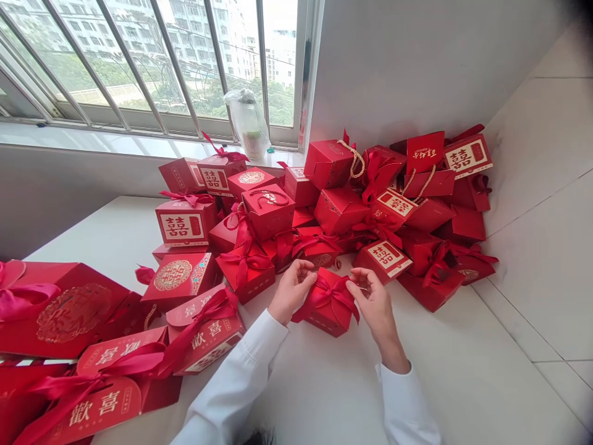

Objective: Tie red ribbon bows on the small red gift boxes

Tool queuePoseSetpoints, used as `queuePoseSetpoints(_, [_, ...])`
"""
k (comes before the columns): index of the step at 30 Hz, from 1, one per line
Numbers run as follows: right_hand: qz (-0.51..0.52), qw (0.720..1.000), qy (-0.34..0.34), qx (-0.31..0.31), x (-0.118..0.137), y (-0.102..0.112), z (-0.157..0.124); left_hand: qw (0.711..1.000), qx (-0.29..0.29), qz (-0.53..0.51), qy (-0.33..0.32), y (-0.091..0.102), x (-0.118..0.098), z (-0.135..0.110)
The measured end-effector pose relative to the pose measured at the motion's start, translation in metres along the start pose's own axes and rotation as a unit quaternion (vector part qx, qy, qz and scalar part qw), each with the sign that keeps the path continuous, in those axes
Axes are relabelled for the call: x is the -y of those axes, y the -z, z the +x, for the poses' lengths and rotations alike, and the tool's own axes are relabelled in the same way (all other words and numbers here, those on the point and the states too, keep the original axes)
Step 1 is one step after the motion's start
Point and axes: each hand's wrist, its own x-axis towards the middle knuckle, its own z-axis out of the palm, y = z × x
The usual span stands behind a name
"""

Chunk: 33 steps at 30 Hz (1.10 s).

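A small red gift box (330,316) stands on the white table in front of me, with a red ribbon bow (332,293) across its top. My left hand (293,290) is at the bow's left side, thumb and fingers closed on the ribbon there. On the right side, my right hand (373,301) pinches the other part of the ribbon between thumb and forefinger. The ribbon's ends hang over the sides of the box. Just behind my hands lie more red boxes, the closest with a white double-happiness label (385,258).
Red gift boxes are heaped against the wall, some with rope handles (357,159). Larger ribboned boxes (109,395) lie at the left. A plastic-wrapped cup (251,133) stands on the window sill (134,147) by the barred window. A tiled wall (546,204) bounds the right side.
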Motion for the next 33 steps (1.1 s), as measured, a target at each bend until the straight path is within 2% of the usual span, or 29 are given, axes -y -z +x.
queuePoseSetpoints(4, [0.034,0.999,-0.009,-0.024,-0.002,0.007,0.0,0.994,-0.074,0.07,-0.036,-0.002,0.0,-0.013])
queuePoseSetpoints(6, [0.037,0.999,-0.025,-0.029,-0.003,0.012,-0.002,0.986,-0.088,0.13,-0.058,-0.002,0.0,-0.025])
queuePoseSetpoints(9, [0.023,0.998,-0.058,0.021,-0.004,0.019,-0.007,0.977,-0.054,0.196,-0.065,0.002,0.001,-0.046])
queuePoseSetpoints(13, [0.017,0.99,-0.088,0.106,-0.009,0.025,-0.017,0.981,-0.008,0.19,-0.022,0.008,0.0,-0.072])
queuePoseSetpoints(22, [0.023,0.984,-0.091,0.149,-0.006,0.026,-0.025,0.997,0.017,0.075,0.019,0.006,-0.008,-0.09])
queuePoseSetpoints(27, [0.025,0.983,-0.086,0.158,-0.003,0.029,-0.026,0.994,0.037,0.062,0.079,0.008,0.008,-0.096])
queuePoseSetpoints(30, [0.023,0.985,-0.07,0.154,-0.004,0.031,-0.024,0.982,0.064,0.137,0.117,0.008,0.022,-0.102])
queuePoseSetpoints(32, [0.016,0.985,-0.063,0.163,-0.005,0.032,-0.023,0.962,0.081,0.234,0.119,0.008,0.023,-0.108])
queuePoseSetpoints(33, [0.016,0.983,-0.06,0.173,-0.005,0.032,-0.023,0.95,0.071,0.286,0.108,0.008,0.019,-0.112])
